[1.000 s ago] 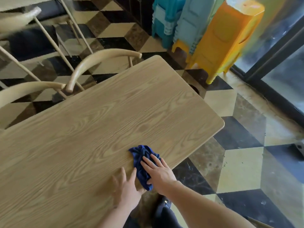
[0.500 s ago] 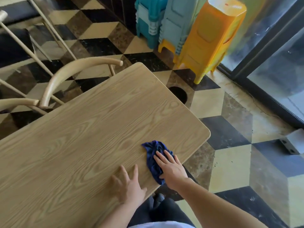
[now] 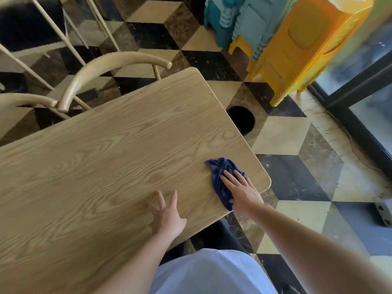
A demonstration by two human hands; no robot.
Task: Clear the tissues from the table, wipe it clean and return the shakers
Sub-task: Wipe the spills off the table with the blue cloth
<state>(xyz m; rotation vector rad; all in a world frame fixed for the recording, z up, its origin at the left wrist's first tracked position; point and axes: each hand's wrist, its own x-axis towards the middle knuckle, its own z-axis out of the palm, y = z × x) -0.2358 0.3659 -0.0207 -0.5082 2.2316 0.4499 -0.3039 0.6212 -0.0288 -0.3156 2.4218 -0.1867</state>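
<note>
A light wooden table (image 3: pixel 110 149) fills the left and middle of the view. Near its right corner lies a crumpled dark blue cloth (image 3: pixel 220 175). My right hand (image 3: pixel 241 189) lies flat on the cloth, fingers spread, pressing it to the tabletop. To the left of it my left hand (image 3: pixel 167 215) rests flat on the bare wood near the front edge, fingers apart, holding nothing. No tissues or shakers are in view.
Two curved wooden chair backs (image 3: pixel 110 68) stand at the table's far side. Stacked plastic stools, yellow (image 3: pixel 307 43) and teal (image 3: pixel 224 15), stand on the checkered floor beyond the corner. A round dark hole (image 3: pixel 241 119) shows in the floor by the table's right edge. A glass door frame (image 3: pixel 360 115) runs along the right.
My right hand has slid the cloth rightward toward the table's right corner. The left hand stays flat near the front edge. The view has shifted with my head.
</note>
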